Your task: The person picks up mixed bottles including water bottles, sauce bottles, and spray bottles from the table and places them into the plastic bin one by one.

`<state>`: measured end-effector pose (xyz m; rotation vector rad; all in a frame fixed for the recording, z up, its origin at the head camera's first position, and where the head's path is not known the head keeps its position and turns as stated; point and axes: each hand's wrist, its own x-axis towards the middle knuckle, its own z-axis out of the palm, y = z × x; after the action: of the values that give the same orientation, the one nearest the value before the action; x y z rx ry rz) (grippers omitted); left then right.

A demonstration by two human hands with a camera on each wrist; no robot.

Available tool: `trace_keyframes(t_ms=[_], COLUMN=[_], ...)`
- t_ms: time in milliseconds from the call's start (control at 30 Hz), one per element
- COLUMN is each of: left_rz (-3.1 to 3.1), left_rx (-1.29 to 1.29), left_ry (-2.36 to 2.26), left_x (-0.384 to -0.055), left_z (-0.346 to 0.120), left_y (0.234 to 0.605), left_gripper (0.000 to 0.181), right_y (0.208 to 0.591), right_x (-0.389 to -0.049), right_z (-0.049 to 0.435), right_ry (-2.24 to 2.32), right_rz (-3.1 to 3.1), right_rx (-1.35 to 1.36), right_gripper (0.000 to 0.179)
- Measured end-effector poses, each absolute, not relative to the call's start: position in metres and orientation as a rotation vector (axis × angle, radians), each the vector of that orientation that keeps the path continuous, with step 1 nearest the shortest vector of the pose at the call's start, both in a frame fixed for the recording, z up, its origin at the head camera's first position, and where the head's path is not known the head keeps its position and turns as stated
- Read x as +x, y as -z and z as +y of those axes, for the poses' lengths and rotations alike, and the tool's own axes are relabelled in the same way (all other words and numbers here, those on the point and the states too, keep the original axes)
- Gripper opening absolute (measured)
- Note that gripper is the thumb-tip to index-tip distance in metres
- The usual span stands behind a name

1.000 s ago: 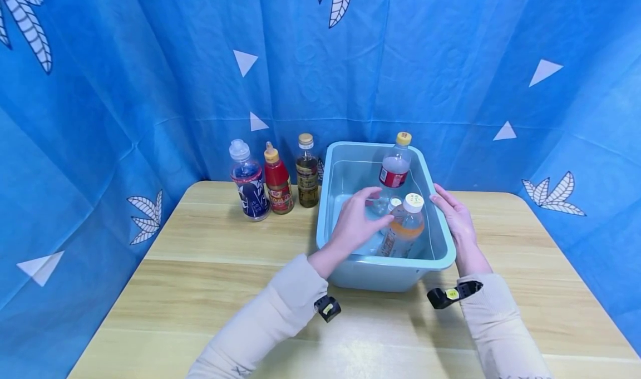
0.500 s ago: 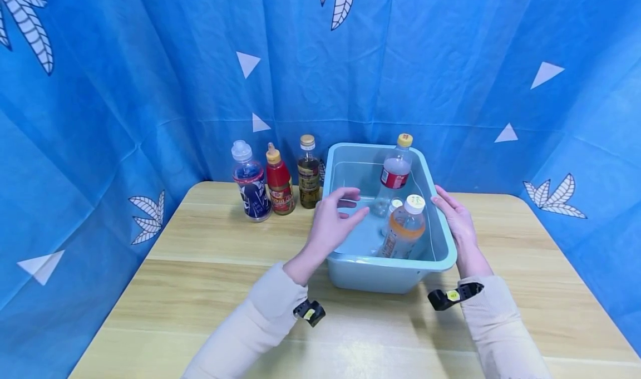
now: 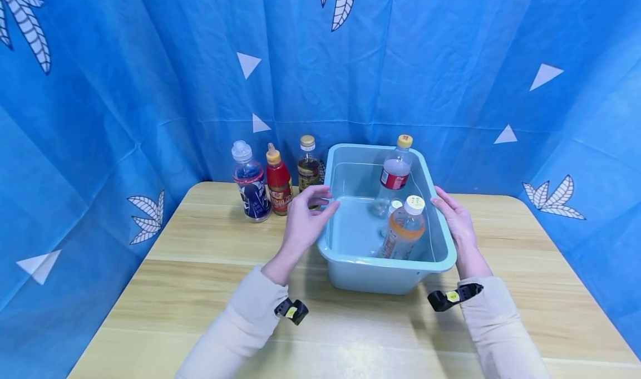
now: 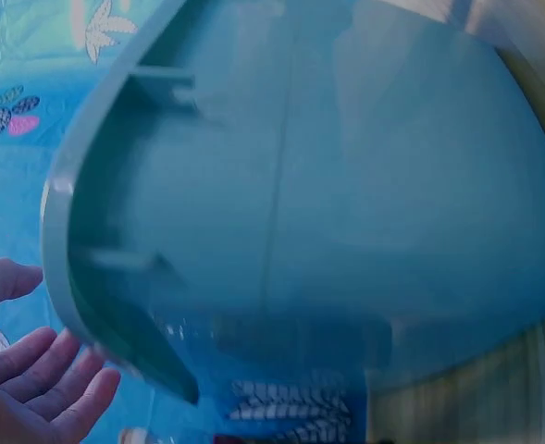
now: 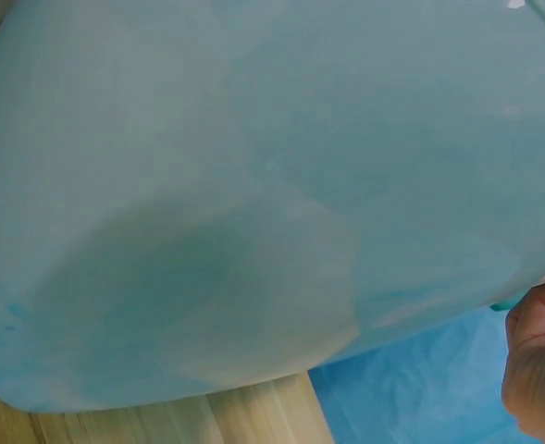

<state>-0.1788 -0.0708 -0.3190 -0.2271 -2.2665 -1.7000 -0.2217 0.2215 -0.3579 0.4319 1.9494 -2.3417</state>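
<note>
A light blue plastic basin [image 3: 373, 263] stands on the table. Inside it are a clear bottle with a red label and yellow cap [image 3: 394, 173], a bottle with an orange band and white cap [image 3: 403, 231], and a smaller white-capped bottle [image 3: 394, 207], partly hidden. My left hand [image 3: 301, 220] hovers at the basin's left rim, fingers loosely bent and holding nothing; the left wrist view has its fingertips [image 4: 98, 393] near the rim. My right hand [image 3: 458, 223] holds the basin's right rim, thumb at the edge; the right wrist view catches only part of it.
Left of the basin stand a blue-labelled bottle [image 3: 252, 187], a red sauce bottle [image 3: 278, 181] with a yellow nozzle cap, and a dark bottle with a tan cap [image 3: 307, 167], partly behind my left hand. A blue curtain [image 3: 320, 78] hangs behind the wooden table [image 3: 200, 273].
My left hand has moved left, from above the bottles inside the basin to its left rim. My right hand and the bottles have stayed where they were.
</note>
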Motion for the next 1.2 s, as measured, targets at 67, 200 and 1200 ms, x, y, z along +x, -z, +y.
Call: trace_keyframes(t_ms=[67, 200, 1200], left_rz=[-2.237, -2.19, -2.069], left_rx=[-0.218, -0.193, 0.161], left_ry=[1.689, 1.657, 1.411], left_x=[-0.181, -0.184, -0.212], left_z=[-0.076, -0.088, -0.167], left_y=[0.322, 0.327, 0.335], left_gripper=[0.029, 0.027, 0.04], right_y=[0.357, 0.351, 0.346], right_x=[-0.221, -0.218, -0.216], right_z=[0.221, 0.218, 0.215], right_ry=[2.345, 2.335, 2.392], right_rz=[1.946, 1.943, 1.916], right_rx=[0.433, 0.449, 0.451], right_gripper=[0.059, 0.059, 0.056])
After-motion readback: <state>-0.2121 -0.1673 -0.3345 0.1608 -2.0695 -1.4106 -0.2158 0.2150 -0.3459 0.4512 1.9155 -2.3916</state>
